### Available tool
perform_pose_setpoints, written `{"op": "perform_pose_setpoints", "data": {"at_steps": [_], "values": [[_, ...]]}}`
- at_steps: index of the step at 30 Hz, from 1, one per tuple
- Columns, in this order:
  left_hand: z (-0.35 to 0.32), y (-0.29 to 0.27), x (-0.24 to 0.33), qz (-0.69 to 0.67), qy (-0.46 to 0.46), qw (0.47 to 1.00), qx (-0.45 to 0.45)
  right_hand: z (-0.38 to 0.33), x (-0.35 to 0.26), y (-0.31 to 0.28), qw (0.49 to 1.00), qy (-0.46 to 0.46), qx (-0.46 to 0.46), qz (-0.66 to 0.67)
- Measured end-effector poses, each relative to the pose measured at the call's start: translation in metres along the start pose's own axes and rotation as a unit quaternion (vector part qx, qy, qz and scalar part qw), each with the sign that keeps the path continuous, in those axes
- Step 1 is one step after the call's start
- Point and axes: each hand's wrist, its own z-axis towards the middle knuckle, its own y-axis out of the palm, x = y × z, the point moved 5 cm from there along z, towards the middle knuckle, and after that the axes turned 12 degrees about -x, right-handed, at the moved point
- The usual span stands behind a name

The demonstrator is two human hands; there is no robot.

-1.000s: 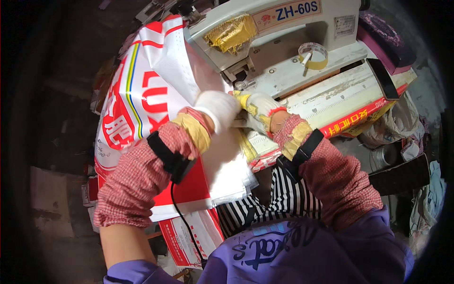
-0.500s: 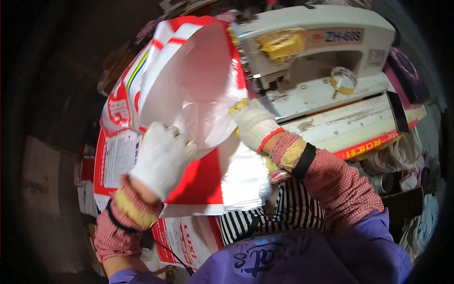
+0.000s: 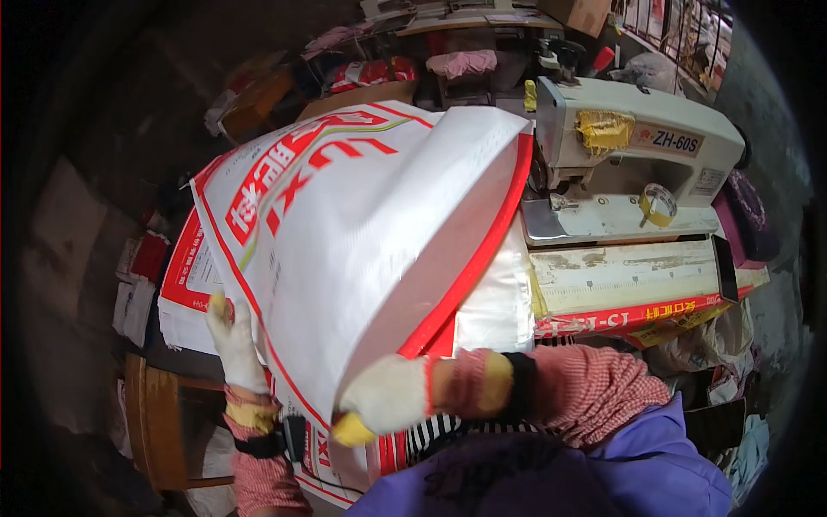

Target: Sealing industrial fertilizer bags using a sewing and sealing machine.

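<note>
A large white woven plastic sack (image 3: 336, 233) with red borders and red lettering bulges up in front of me, its mouth gaping to the right. At the sack's near corner my right hand (image 3: 383, 401), in a white glove with yellow fingertips, is closed on the edge. My left hand (image 3: 237, 349), gloved the same way, is beside the sack's left edge with its fingers apart; I cannot tell whether it touches. Beneath lies a stack of similar red and white sacks (image 3: 183, 280). Silvery-white plastic liners (image 3: 495, 306) lie to the right of the mouth.
An off-white sewing machine (image 3: 594, 112) stands at the right, with a tape roll (image 3: 658, 205) on its bed. A wooden stool or frame (image 3: 155, 422) is at the lower left. Behind are a worktable (image 3: 482, 24) and a pink cloth (image 3: 461, 63).
The sack has swung over, so its mouth faces right and its printed side shows. My right hand came down and left to the near corner. My left hand moved left, off the rim.
</note>
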Motion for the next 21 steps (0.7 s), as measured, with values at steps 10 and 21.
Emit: {"op": "perform_pose_setpoints", "data": {"at_steps": [10, 21], "values": [[-0.146, 0.012, -0.094, -0.383, -0.244, 0.886, -0.095, -0.225, 0.156, -0.124, 0.668, 0.147, 0.723, 0.102], [-0.156, 0.012, -0.072, 0.275, -0.056, 0.935, -0.216, -0.168, 0.121, -0.215, 0.819, -0.095, 0.525, 0.209]]}}
